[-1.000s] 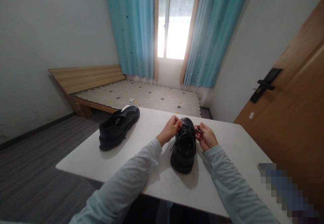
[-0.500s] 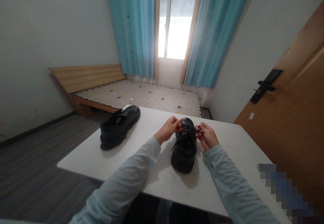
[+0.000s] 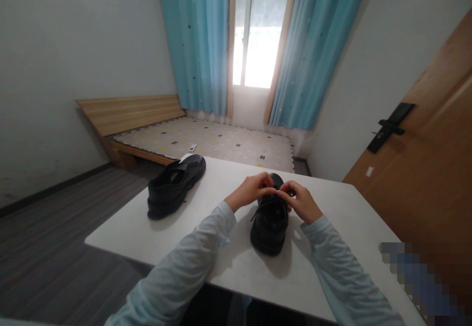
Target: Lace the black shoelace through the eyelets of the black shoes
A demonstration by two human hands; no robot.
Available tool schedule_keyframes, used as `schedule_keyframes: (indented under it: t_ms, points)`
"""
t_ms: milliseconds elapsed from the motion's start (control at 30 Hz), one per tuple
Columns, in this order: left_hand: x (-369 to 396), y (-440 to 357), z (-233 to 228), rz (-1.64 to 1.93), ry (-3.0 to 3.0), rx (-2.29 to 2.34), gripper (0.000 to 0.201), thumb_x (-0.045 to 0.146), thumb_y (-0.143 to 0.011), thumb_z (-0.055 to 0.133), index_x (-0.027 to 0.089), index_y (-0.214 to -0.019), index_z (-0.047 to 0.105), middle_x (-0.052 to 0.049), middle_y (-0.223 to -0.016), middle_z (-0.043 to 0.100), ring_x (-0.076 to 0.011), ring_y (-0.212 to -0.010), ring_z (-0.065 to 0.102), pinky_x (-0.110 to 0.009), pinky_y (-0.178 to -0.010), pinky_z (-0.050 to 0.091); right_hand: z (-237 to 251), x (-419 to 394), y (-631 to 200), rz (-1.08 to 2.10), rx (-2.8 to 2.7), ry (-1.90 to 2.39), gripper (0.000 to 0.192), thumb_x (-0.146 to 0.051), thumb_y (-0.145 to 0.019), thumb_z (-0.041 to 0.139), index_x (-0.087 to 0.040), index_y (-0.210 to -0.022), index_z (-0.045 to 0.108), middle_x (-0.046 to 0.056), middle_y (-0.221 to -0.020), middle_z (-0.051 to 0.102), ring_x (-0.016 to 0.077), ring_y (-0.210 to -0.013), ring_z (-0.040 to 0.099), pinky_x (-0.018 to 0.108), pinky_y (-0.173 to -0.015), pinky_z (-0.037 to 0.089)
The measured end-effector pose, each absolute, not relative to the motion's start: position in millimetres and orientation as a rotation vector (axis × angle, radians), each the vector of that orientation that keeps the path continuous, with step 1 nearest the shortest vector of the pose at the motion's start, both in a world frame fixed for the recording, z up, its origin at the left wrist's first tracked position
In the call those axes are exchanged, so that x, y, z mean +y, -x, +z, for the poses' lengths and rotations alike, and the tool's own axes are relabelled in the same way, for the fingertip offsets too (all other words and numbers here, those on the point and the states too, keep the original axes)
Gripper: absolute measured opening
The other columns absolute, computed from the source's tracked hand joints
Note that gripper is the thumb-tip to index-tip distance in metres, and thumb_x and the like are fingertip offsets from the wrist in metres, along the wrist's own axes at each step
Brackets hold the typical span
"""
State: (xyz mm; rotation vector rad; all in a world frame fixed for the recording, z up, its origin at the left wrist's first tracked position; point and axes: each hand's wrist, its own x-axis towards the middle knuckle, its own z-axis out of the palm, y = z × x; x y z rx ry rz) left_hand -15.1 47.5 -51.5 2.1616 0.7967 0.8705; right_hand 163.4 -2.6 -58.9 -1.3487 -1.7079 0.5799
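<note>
The left hand (image 3: 250,192) and the right hand (image 3: 300,200) meet over the front of the black shoe (image 3: 270,220), which stands on the white table (image 3: 228,262) just before the person, and both sets of fingers are pinched together on its laces (image 3: 262,203). Tying here seems to go best with even pull on both ends and the shoe kept flat. The second shoe (image 3: 175,184) lies well apart to the left, with the bed (image 3: 206,141) and door (image 3: 424,168) beyond; nothing blocks the hands.
</note>
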Motion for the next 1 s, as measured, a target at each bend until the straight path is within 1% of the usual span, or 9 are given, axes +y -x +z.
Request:
schedule_keyframes:
  t_ms: [100,167,267,367,467,667,800,900,1000]
  points:
    - [47.5,13.9,-52.3,0.845,-2.237,0.75,0.017,0.03,-0.071,0.066,0.016,-0.078,0.061,0.0,-0.077,0.061,-0.0114,-0.071,0.054,-0.021,-0.066,0.042,-57.3,-3.4,-162.6,0.531,-1.744,1.355,0.026,-0.043,-0.075,0.059,-0.019,-0.068,0.053,0.001,-0.064,0.052,0.0136,-0.053,0.05,0.027,-0.045,0.041]
    - [47.1,13.1,-53.2,0.859,-2.304,0.768,0.014,0.029,-0.074,0.065,0.016,-0.075,0.061,-0.001,-0.077,0.061,-0.0121,-0.072,0.054,-0.022,-0.068,0.042,-57.5,-3.1,-163.5,0.517,-1.773,1.347,0.024,-0.041,-0.076,0.058,-0.019,-0.068,0.052,0.001,-0.066,0.051,0.0144,-0.056,0.05,0.027,-0.047,0.041]
    - [46.2,13.4,-53.0,0.895,-2.416,0.816,0.014,0.03,-0.077,0.061,0.016,-0.075,0.062,-0.003,-0.08,0.06,-0.0149,-0.079,0.053,-0.026,-0.075,0.041,-59.0,-1.7,-166.2,0.473,-1.796,1.326,0.021,-0.038,-0.076,0.057,-0.019,-0.067,0.053,0.002,-0.069,0.051,0.0152,-0.062,0.051,0.027,-0.051,0.042]
    - [46.6,16.0,-51.2,0.919,-2.461,0.859,0.016,0.033,-0.077,0.061,0.016,-0.077,0.062,-0.005,-0.086,0.059,-0.0176,-0.085,0.053,-0.03,-0.082,0.04,-59.2,-0.7,-169.4,0.439,-1.795,1.308,0.019,-0.035,-0.075,0.058,-0.019,-0.065,0.053,0.003,-0.074,0.054,0.0164,-0.069,0.053,0.027,-0.055,0.043]
    - [48.0,19.0,-48.7,0.938,-2.441,0.864,0.016,0.032,-0.079,0.058,0.017,-0.078,0.061,-0.005,-0.087,0.059,-0.0176,-0.087,0.053,-0.03,-0.083,0.04,-56.8,-1.1,-173.1,0.454,-1.786,1.292,0.019,-0.033,-0.073,0.06,-0.019,-0.063,0.053,0.005,-0.079,0.059,0.0171,-0.074,0.055,0.028,-0.059,0.044]
    - [52.2,25.0,-45.6,0.938,-2.256,0.831,0.015,0.03,-0.08,0.056,0.016,-0.076,0.055,-0.002,-0.082,0.061,-0.014,-0.081,0.056,-0.026,-0.075,0.043,-52.0,-2.9,-181.9,0.36,-1.768,1.316,0.021,-0.031,-0.069,0.063,-0.018,-0.056,0.053,0.006,-0.082,0.062,0.0181,-0.076,0.057,0.03,-0.063,0.043]
    - [59.9,30.5,-49.4,0.952,-2.126,0.88,0.017,0.032,-0.08,0.053,0.015,-0.075,0.053,-0.002,-0.076,0.063,-0.0126,-0.073,0.058,-0.024,-0.069,0.045,-52.2,-2.3,-187.5,0.411,-1.716,1.343,0.024,-0.03,-0.067,0.063,-0.018,-0.053,0.049,0.006,-0.074,0.064,0.0164,-0.067,0.057,0.029,-0.059,0.042]
    - [64.1,34.0,-52.3,0.915,-2.138,0.925,0.015,0.03,-0.074,0.059,0.015,-0.072,0.056,-0.001,-0.07,0.064,-0.0124,-0.067,0.059,-0.023,-0.064,0.045,-52.8,-2.0,-189.7,0.489,-1.659,1.357,0.026,-0.03,-0.065,0.065,-0.018,-0.051,0.047,0.005,-0.068,0.064,0.0146,-0.061,0.055,0.028,-0.055,0.041]
    - [63.2,36.4,-50.9,0.834,-2.158,0.926,0.014,0.025,-0.069,0.061,0.014,-0.078,0.063,-0.002,-0.069,0.066,-0.0126,-0.066,0.06,-0.022,-0.063,0.045,-52.1,-2.6,-189.6,0.637,-1.607,1.335,0.024,-0.028,-0.06,0.068,-0.018,-0.052,0.048,0.003,-0.063,0.063,0.0133,-0.057,0.055,0.027,-0.054,0.043]
